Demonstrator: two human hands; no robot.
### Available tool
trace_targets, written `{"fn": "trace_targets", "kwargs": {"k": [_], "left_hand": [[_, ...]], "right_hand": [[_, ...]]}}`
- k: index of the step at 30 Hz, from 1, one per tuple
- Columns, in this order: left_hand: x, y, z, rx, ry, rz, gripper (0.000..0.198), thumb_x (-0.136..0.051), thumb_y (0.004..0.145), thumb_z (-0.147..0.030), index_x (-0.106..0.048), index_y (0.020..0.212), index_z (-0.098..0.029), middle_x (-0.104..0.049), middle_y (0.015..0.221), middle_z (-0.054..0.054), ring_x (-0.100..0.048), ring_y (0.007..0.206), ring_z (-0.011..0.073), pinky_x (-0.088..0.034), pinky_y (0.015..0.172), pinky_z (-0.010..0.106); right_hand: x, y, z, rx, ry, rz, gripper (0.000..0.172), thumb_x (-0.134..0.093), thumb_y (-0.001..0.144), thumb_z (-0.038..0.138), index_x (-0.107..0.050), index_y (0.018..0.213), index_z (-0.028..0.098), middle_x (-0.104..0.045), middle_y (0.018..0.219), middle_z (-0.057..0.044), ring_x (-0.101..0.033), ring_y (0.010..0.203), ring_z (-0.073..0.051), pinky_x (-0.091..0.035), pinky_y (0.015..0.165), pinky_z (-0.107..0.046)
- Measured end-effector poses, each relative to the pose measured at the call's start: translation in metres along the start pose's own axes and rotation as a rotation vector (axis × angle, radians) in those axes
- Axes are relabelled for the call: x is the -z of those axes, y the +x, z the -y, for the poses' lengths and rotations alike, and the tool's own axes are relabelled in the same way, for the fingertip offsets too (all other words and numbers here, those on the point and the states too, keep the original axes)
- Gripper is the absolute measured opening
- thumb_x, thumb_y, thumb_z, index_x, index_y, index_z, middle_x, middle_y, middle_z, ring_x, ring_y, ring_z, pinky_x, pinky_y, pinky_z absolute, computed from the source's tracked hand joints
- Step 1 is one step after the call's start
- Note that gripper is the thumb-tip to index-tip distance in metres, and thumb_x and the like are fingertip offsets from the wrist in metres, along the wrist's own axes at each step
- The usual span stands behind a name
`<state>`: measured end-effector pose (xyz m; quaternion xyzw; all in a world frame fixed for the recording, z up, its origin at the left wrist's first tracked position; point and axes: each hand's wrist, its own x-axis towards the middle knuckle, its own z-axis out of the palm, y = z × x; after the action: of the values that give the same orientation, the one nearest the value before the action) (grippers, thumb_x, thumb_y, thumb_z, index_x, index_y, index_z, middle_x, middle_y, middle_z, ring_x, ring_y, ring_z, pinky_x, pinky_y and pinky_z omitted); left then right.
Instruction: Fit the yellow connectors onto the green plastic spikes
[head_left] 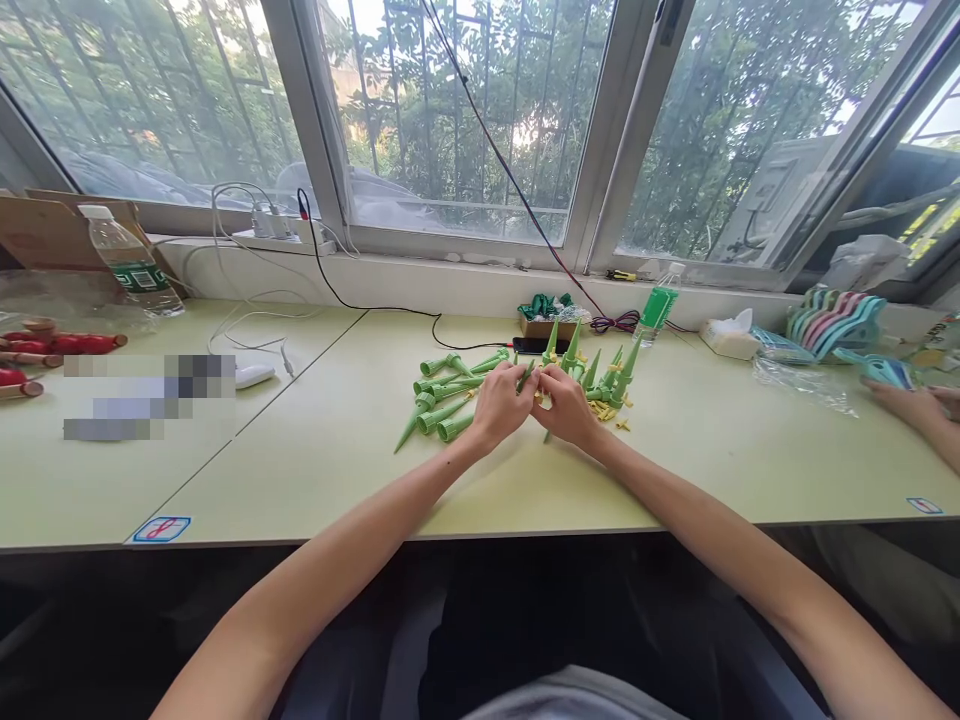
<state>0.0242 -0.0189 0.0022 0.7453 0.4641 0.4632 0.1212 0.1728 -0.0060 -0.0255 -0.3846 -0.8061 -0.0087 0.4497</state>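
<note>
My left hand (501,405) and my right hand (565,408) meet at the middle of the pale green table (337,450), fingers closed together around a green plastic spike (526,377). To the left of my hands lies a pile of green spikes (442,398) on their sides. More green spikes (600,375) stand upright just behind and right of my right hand, with small yellow parts (606,410) scattered at their base.
A black phone (538,345) and a small box (546,325) lie behind the spikes, with a black cable (375,305). A water bottle (131,262) stands far left, red wooden pieces (52,345) beside it. Another person's hand (911,405) rests at right near pastel items (832,318).
</note>
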Motion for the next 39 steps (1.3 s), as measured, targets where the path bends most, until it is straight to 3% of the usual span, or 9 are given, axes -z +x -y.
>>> {"fn": "trace_targets", "kwargs": {"k": [7, 12, 15, 23, 32, 35, 39], "left_hand": [[-0.002, 0.001, 0.003, -0.023, -0.023, 0.055, 0.042, -0.048, 0.100, -0.042, -0.056, 0.066, -0.018, -0.054, 0.071, 0.003, -0.050, 0.066, 0.0148, -0.037, 0.065, 0.029], [-0.002, 0.001, 0.004, -0.095, -0.043, 0.070, 0.055, -0.032, 0.104, -0.052, -0.047, 0.063, -0.019, -0.053, 0.068, 0.003, -0.048, 0.064, 0.0145, -0.036, 0.063, 0.030], [-0.001, 0.001, 0.003, -0.161, -0.085, 0.080, 0.058, -0.025, 0.104, -0.057, -0.049, 0.067, -0.019, -0.057, 0.070, 0.004, -0.054, 0.071, 0.0161, -0.039, 0.066, 0.029], [-0.003, -0.001, 0.006, -0.174, -0.146, -0.039, 0.061, -0.017, 0.105, -0.056, -0.062, 0.091, -0.019, -0.068, 0.094, 0.008, -0.062, 0.085, 0.0185, -0.048, 0.079, 0.032], [-0.005, -0.004, 0.007, -0.122, -0.203, -0.171, 0.055, -0.018, 0.105, -0.054, -0.059, 0.097, -0.019, -0.064, 0.087, 0.007, -0.060, 0.079, 0.0173, -0.048, 0.077, 0.032], [-0.004, -0.003, 0.007, -0.128, -0.216, -0.233, 0.051, -0.021, 0.106, -0.052, -0.058, 0.096, -0.020, -0.063, 0.089, 0.007, -0.059, 0.078, 0.0174, -0.047, 0.078, 0.033], [-0.005, -0.002, 0.007, -0.158, -0.194, -0.251, 0.047, -0.024, 0.106, -0.048, -0.057, 0.088, -0.020, -0.062, 0.087, 0.007, -0.057, 0.080, 0.0183, -0.045, 0.078, 0.033]], "right_hand": [[-0.010, -0.003, -0.001, 0.026, 0.054, -0.071, 0.011, -0.048, 0.091, 0.018, -0.053, 0.082, 0.021, -0.056, 0.082, -0.007, -0.053, 0.080, -0.021, -0.045, 0.072, -0.032], [-0.018, -0.008, 0.000, 0.119, 0.028, -0.156, 0.010, -0.048, 0.087, 0.014, -0.054, 0.088, 0.022, -0.055, 0.083, -0.006, -0.052, 0.079, -0.022, -0.047, 0.070, -0.033], [-0.021, -0.010, 0.001, 0.168, 0.023, -0.170, 0.009, -0.049, 0.088, 0.014, -0.052, 0.092, 0.022, -0.056, 0.087, -0.007, -0.053, 0.082, -0.022, -0.048, 0.072, -0.035], [-0.018, -0.011, 0.004, 0.136, -0.023, -0.201, 0.012, -0.048, 0.096, 0.021, -0.046, 0.085, 0.024, -0.051, 0.079, -0.004, -0.050, 0.075, -0.021, -0.046, 0.069, -0.034], [-0.012, -0.011, 0.008, 0.188, -0.093, -0.200, 0.013, -0.051, 0.095, 0.023, -0.050, 0.082, 0.023, -0.055, 0.077, -0.004, -0.053, 0.074, -0.019, -0.046, 0.069, -0.031], [-0.004, -0.008, 0.009, 0.195, -0.114, -0.283, 0.013, -0.053, 0.095, 0.024, -0.050, 0.082, 0.023, -0.054, 0.074, -0.002, -0.052, 0.067, -0.016, -0.044, 0.062, -0.028], [0.019, -0.002, 0.006, 0.137, -0.139, -0.507, 0.021, -0.056, 0.094, 0.027, -0.047, 0.076, 0.023, -0.050, 0.068, 0.000, -0.046, 0.056, -0.013, -0.041, 0.055, -0.027]]}}
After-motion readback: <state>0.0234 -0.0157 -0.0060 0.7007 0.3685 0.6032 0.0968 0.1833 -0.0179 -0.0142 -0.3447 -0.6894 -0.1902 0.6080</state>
